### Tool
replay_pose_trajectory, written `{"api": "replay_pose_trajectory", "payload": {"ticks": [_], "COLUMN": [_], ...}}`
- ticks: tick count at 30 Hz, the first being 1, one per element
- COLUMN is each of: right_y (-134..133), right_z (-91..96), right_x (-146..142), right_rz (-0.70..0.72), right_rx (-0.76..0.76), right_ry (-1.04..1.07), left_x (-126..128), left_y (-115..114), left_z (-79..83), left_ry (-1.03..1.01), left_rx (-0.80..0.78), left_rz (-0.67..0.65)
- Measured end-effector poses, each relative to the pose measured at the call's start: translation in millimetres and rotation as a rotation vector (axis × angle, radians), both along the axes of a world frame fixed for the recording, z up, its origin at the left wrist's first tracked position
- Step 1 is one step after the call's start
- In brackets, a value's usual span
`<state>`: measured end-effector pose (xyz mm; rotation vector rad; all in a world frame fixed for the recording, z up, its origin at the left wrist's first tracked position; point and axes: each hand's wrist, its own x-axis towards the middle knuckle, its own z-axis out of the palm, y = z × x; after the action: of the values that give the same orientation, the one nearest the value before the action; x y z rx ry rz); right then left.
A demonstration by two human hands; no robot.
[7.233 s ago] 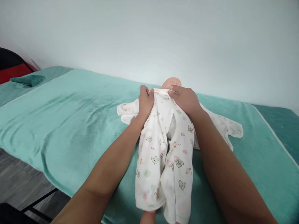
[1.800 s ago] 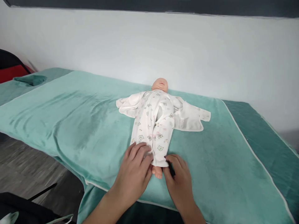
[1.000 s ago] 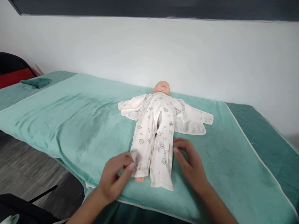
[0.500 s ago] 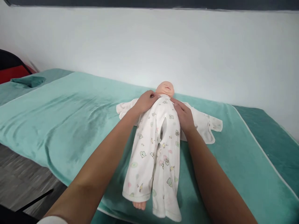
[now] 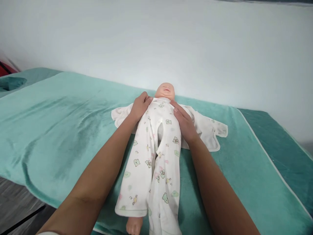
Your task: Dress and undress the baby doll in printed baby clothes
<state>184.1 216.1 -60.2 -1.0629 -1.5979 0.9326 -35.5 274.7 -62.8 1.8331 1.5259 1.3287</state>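
Observation:
A baby doll [image 5: 165,90] lies on its back, head toward the wall. White printed baby pants [image 5: 137,169] reach up to its chest, with an opening at the crotch. One bare foot [image 5: 134,224] shows below a pant leg; the other leg's end runs out of the frame. My left hand [image 5: 141,106] has bent fingers closed on the upper edge of the pants, fingertips partly hidden. My right hand [image 5: 184,121] rests along the opposite side of the waist, fingers stretched out. A white baby shirt [image 5: 207,130] spreads its sleeves out on both sides beneath the doll.
A light green plush blanket [image 5: 61,130] covers the surface, with folds on the left. Darker green cloth [image 5: 264,130] shows at the right. A white wall [image 5: 156,42] stands behind. Grey floor [image 5: 12,202] and a thin black bar [image 5: 28,217] appear lower left.
The view has tilted down and shifted, so the doll sits further left in frame. Both hands stay at the top of the pants, with little visible movement.

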Motion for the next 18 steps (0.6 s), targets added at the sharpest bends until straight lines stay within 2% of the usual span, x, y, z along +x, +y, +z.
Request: {"api": "replay_pose_trajectory", "payload": {"ticks": [3,7,13,18], "right_y": [-2.2,-2.8,-5.8,-18.1], "right_z": [0.7,0.7,0.2,0.6], "right_x": [-0.7,0.6,3.2,3.5], "right_rz": [-0.018,-0.032,-0.011,-0.001], "right_rx": [-0.001,-0.004,-0.022,-0.095], "right_ry": [0.004,-0.009,-0.037,-0.019], "left_x": [0.9,-2.6,-8.9,-18.5], "left_y": [0.9,-10.1,-21.5,-26.1], "left_z": [-5.1,-6.6,-9.3,-18.7], "left_ry": [-0.001,0.015,0.163,0.305], "left_rx": [-0.004,-0.045,-0.025,0.015], "left_rz": [-0.029,-0.091,-0.097,-0.116]}}
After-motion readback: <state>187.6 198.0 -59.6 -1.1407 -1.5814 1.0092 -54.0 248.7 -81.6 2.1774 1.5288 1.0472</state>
